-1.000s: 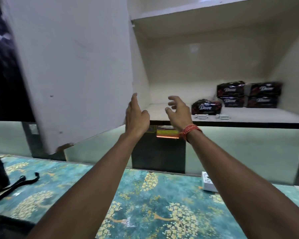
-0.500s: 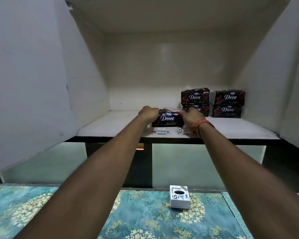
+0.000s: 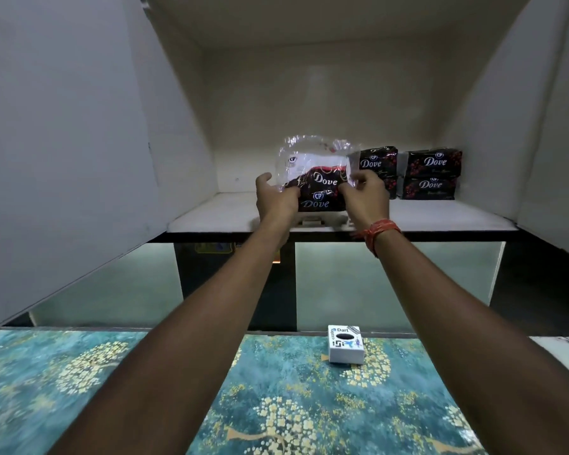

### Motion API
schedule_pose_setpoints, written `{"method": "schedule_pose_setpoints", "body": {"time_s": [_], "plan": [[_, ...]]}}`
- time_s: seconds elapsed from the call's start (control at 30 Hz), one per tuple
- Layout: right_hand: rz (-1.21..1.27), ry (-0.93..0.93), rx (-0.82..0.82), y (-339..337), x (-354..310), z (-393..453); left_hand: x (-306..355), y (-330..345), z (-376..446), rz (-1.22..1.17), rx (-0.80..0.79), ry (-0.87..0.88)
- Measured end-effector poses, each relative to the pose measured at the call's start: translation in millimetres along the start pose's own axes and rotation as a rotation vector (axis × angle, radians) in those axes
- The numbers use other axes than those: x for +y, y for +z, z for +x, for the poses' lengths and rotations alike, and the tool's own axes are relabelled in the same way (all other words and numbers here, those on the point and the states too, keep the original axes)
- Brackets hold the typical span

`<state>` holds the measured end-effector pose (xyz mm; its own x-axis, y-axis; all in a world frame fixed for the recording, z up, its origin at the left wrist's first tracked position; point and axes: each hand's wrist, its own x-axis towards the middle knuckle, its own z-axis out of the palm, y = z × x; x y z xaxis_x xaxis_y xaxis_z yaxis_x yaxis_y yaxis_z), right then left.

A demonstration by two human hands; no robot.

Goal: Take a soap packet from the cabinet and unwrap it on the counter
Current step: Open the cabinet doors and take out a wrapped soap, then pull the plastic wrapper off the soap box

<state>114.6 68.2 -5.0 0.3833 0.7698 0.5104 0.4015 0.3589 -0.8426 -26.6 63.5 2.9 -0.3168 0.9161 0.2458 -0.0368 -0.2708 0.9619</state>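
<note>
Soap packet (image 3: 319, 192) now held up just above the front of the cabinet shelf (image 3: 230, 211), w/ clear plastic wrap standing up over the dark "Dove" bars — half a sec ago it sat flat on the shelf between both hands. Going L to R: open cabinet door (image 3: 63, 142) fills the left side, same as before. Left hand (image 3: 275, 200) is clamped on the packet's left end, fingers curled around it, thumb side partly hidden behind the wrap. Right hand (image 3: 365, 198) pinches the right end, fingertips closed on the plastic; red-orange thread band (image 3: 380, 231) on that wrist. Both hands sit higher vs. the prior frame, and the packet has tilted, left end lower. Small white fittings on the shelf edge are partly visible under the hands — too blurred to tell what they are. Further right, two stacks of Dove packets (image 3: 411, 172) rest at the shelf's back, unmoved, well apart from the held one except the near stack, which the wrap overlaps in view. Below, the teal floral counter (image 3: 145, 372) w/ a small white "Dart" box (image 3: 345, 348) near its back edge, same spot as before.
</note>
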Motion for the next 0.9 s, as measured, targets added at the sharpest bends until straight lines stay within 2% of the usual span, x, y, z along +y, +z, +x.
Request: {"method": "schedule_pose_setpoints", "body": {"time_s": [0.1,0.2,0.27,0.33,0.4,0.47,0.57,0.63,0.77,0.83,0.9], "plan": [[0.155,-0.064,0.126,-12.6,-5.9,-58.9,-17.0,-13.2,-47.7,-0.170,0.031,0.077],[0.281,-0.096,0.182,-22.9,16.8,-121.1,-54.9,-25.6,-86.7,-0.401,0.023,0.046],[0.286,-0.048,0.174,-25.4,47.9,-157.6,-90.6,-32.2,-105.9,-0.474,0.066,0.001],[0.271,0.050,0.122,-27.0,78.7,-189.0,-126.5,-34.7,-121.9,-0.485,0.116,-0.118],[0.242,0.116,0.083,-27.7,106.6,-211.8,-158.9,-33.9,-132.5,-0.580,0.137,-0.316],[0.220,0.166,0.071,-26.7,132.6,-225.2,-188.5,-32.7,-139.4,-0.676,0.079,-0.535],[0.159,0.250,0.022,-18.0,172.3,-233.6,-227.5,-29.8,-150.2,-0.602,-0.060,-0.774],[0.115,0.290,-0.040,-8.7,200.4,-235.9,-250.8,-25.6,-150.7,-0.600,-0.066,-0.842],[0.066,0.348,-0.225,5.6,250.5,-239.7,-291.9,-13.6,-129.2,-0.614,0.022,-0.905],[0.063,0.321,-0.336,3.5,268.0,-234.2,-315.9,-10.6,-111.8,-0.592,0.072,-0.942],[0.069,0.280,-0.357,-2.6,276.6,-222.6,-341.1,-11.0,-93.3,-0.562,0.129,-0.976]]}}
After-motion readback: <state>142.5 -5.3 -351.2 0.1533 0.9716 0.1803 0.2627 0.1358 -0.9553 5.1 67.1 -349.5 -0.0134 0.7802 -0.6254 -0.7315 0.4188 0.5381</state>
